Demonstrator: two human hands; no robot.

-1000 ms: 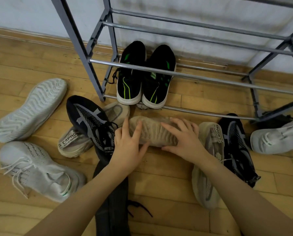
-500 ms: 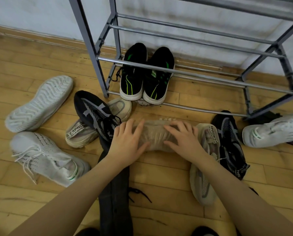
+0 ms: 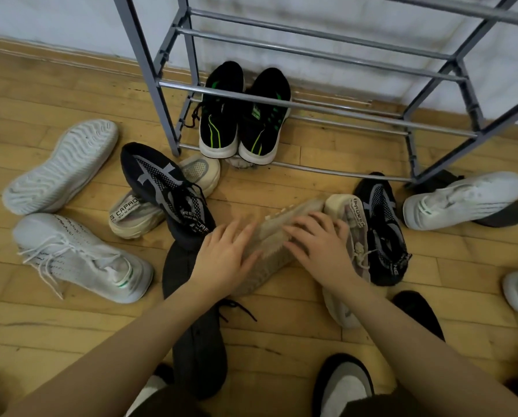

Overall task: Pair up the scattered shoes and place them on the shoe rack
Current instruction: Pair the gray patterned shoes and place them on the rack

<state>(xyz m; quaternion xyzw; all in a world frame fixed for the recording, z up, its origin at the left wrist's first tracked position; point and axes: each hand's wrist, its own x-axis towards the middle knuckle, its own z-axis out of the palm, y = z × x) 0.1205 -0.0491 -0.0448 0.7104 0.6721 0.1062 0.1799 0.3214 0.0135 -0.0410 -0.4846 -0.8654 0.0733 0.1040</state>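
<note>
While one black-and-green pair (image 3: 245,115) already stands on the bottom rails of the shoe rack (image 3: 311,108), the other shoes lie scattered on the wooden floor (image 3: 41,85). Both the left hand (image 3: 224,260) and the right hand (image 3: 317,245) rest on a beige shoe (image 3: 269,254) lying sole-up in front of the rack, fingers curled over its edges, apparently to turn it upright. Its likely partner, a second beige shoe (image 3: 346,212), lies touching it on the right, which suggests the pair is being gathered for one lift.
</note>
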